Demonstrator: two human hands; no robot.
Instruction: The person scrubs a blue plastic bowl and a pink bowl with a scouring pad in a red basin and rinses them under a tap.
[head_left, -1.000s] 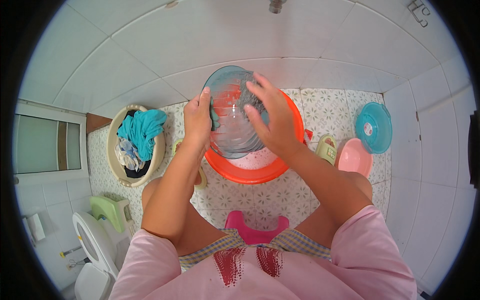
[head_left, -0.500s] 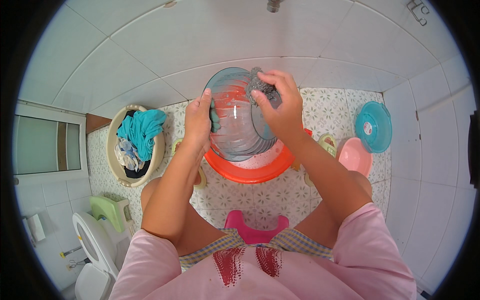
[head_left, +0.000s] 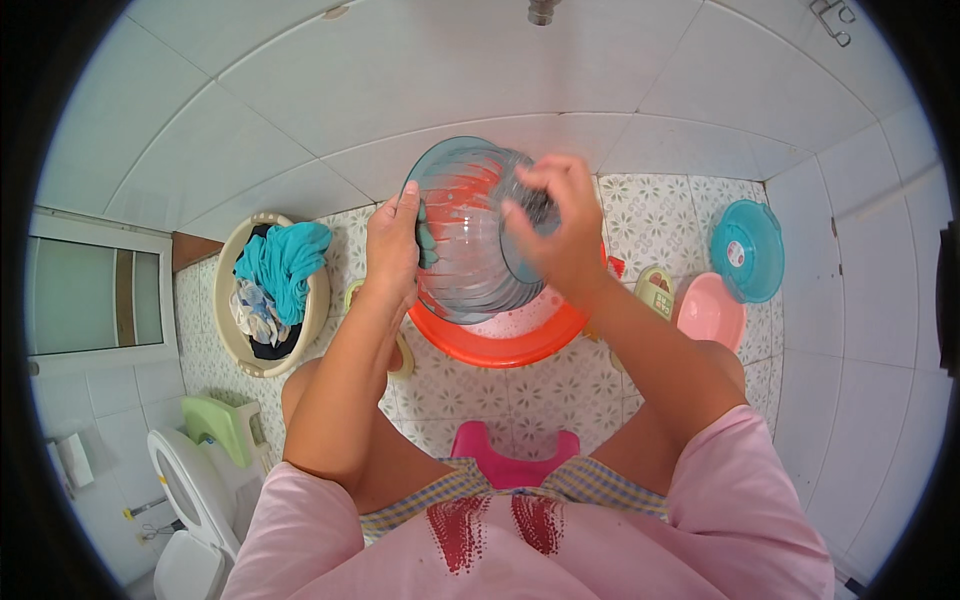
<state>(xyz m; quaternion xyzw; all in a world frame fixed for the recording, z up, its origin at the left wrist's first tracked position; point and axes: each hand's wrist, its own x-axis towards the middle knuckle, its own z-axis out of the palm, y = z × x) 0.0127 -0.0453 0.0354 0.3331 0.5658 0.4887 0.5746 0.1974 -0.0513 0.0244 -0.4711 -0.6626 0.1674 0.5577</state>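
Observation:
My left hand (head_left: 393, 240) grips the rim of a clear bluish ribbed bowl (head_left: 465, 235), its fingers showing through the wall. The bowl is tilted on its side, base toward the right. Blurred by motion, my right hand (head_left: 563, 215) holds a grey steel wool scourer (head_left: 515, 185) against the outside of the bowl near its base. Beneath the bowl stands an orange-red basin (head_left: 500, 352) with sudsy water in it; the bowl and my right arm hide part of this basin.
At left stands a cream basin (head_left: 232, 335) of clothes, with a green stool (head_left: 225, 428) and a toilet (head_left: 190, 480) nearer me. A teal basin (head_left: 765, 255) and a pink basin (head_left: 712, 312) sit at right. A pink stool (head_left: 515, 465) lies between my legs; a tiled wall rises ahead.
My right hand with the scourer has shifted slightly down along the bowl and is now blurred. My left hand and the bowl have barely moved.

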